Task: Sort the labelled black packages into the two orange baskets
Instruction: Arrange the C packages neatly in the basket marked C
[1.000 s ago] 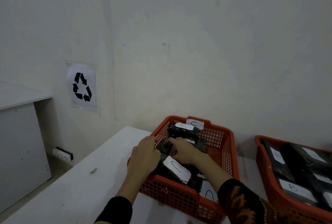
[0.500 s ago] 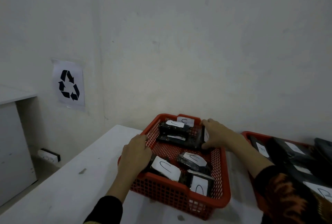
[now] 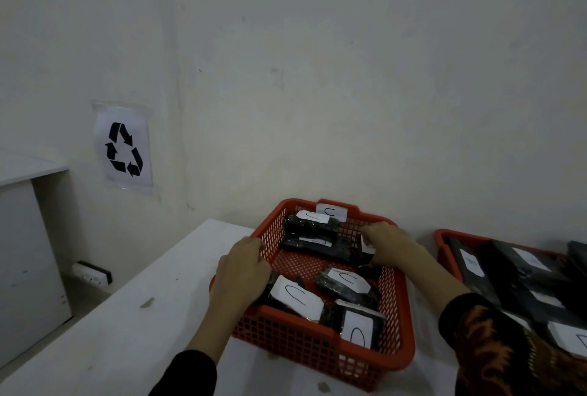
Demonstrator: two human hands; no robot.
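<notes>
Under the right hand (image 3: 389,245), a package (image 3: 365,245)

Dim, scuffed white wall (image 3: 317,78) (taped recycling sign (image 3: 124,147)) behind white table (image 3: 127,316).

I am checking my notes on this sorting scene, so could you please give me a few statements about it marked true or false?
1. The left hand rests on the left rim of the near orange basket. True.
2. The recycling sign lies on the white table. False: it hangs on the wall.
3. The right hand is at the basket's far right side. True.
4. The second basket is empty. False: it holds black packages.
</notes>
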